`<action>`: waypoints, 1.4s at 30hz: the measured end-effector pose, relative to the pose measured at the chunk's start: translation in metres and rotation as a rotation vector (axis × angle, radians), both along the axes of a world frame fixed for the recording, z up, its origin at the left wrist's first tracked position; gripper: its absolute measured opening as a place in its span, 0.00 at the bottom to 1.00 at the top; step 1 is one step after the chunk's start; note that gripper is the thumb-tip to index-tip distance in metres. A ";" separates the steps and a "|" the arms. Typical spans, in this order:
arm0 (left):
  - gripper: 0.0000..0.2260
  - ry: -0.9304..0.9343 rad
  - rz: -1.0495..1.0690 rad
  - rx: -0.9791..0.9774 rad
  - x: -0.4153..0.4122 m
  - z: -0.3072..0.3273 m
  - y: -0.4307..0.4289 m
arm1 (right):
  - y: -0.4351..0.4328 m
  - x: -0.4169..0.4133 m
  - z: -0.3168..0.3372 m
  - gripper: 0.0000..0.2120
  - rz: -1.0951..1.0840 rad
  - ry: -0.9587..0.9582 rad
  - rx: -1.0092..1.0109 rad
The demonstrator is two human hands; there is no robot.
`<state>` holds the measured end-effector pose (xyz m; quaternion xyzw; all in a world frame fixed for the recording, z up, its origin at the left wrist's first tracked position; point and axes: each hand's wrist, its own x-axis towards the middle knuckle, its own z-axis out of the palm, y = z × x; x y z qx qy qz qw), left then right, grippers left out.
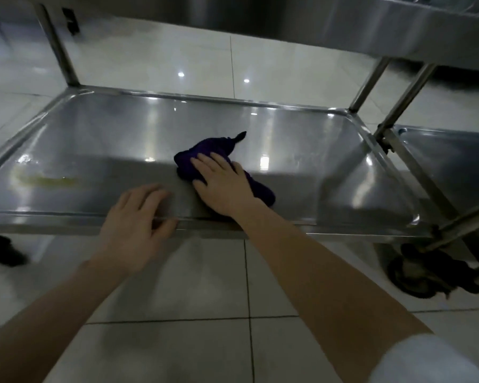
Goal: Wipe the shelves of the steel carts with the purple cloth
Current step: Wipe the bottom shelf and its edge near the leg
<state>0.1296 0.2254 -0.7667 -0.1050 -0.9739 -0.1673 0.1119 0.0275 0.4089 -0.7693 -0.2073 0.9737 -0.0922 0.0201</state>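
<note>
Purple cloth (205,158) bunched at centre of lower steel shelf (302,139), pressed flat under spread right hand (221,186) for wiping. Left hand (134,219) laid open on near rim at 7 o'clock, likely for bracing. Yellowish smear (47,181) left at 9 o'clock.

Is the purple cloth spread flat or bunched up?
Bunched. The purple cloth sits in a crumpled wad on the lower steel cart shelf, one corner sticking up, with the right hand pressing flat on it.
</note>
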 end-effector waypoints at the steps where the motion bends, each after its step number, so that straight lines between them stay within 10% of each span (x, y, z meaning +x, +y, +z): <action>1: 0.31 -0.007 0.023 0.013 0.002 -0.001 -0.005 | 0.013 0.001 0.001 0.26 -0.015 0.011 -0.006; 11: 0.27 0.054 0.000 0.065 0.005 -0.016 -0.014 | 0.165 0.021 0.007 0.27 -0.963 -0.021 -0.049; 20: 0.22 0.089 0.028 0.277 -0.006 -0.011 -0.041 | -0.118 0.024 -0.006 0.29 0.023 0.041 0.051; 32: 0.25 0.093 0.054 0.117 -0.004 -0.011 -0.122 | 0.074 0.038 0.014 0.28 -0.800 -0.021 0.004; 42: 0.31 0.121 0.278 0.041 0.006 -0.020 -0.189 | -0.214 0.029 -0.006 0.27 -0.087 0.078 -0.040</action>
